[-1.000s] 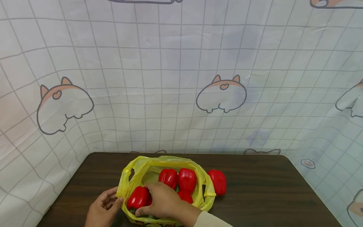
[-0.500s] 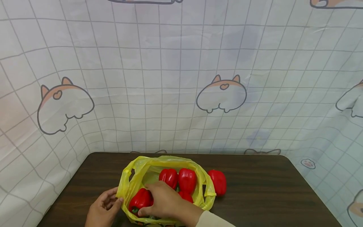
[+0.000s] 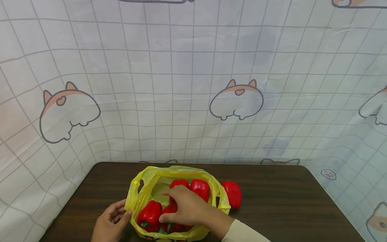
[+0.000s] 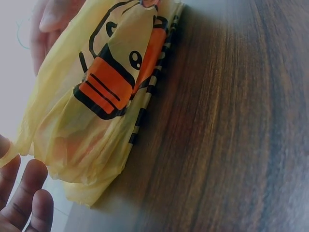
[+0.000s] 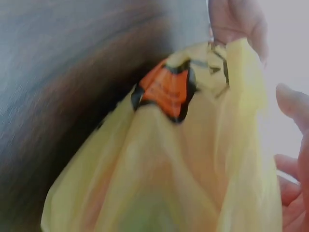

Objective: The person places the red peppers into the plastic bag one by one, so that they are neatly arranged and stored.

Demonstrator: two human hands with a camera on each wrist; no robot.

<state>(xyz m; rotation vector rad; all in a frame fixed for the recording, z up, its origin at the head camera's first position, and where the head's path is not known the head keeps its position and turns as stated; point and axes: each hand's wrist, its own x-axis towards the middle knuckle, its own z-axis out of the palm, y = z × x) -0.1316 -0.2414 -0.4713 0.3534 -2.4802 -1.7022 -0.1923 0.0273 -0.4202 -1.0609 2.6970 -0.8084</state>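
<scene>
A yellow plastic bag [image 3: 181,171] stands with its mouth spread wide, several red bell peppers inside. My left hand [image 3: 110,220] pinches the bag's left edge between thumb and fingers. Over the bag's mouth is my right hand [image 3: 188,206], thumb and fingers spread apart with nothing gripped. Its thumb lies over one bell pepper [image 3: 170,209]; whether it touches cannot be told. Left of that, another bell pepper [image 3: 149,215] lies with its green stem toward me. Two more, a bell pepper [image 3: 179,183] and a bell pepper [image 3: 201,189], sit at the back, partly covered by the right hand.
Outside the bag, against its right side, a red bell pepper [image 3: 232,195] lies on the dark wooden table [image 3: 278,205]. A white gridded cloth [image 3: 193,101] with cartoon animals hangs behind and beside the table. The bag's front carries an orange-and-black printed face [image 4: 108,87].
My right hand has let go of the left bell pepper inside the bag and moved right and slightly up. That pepper shifted a little right and its stem now shows. The left hand stays put.
</scene>
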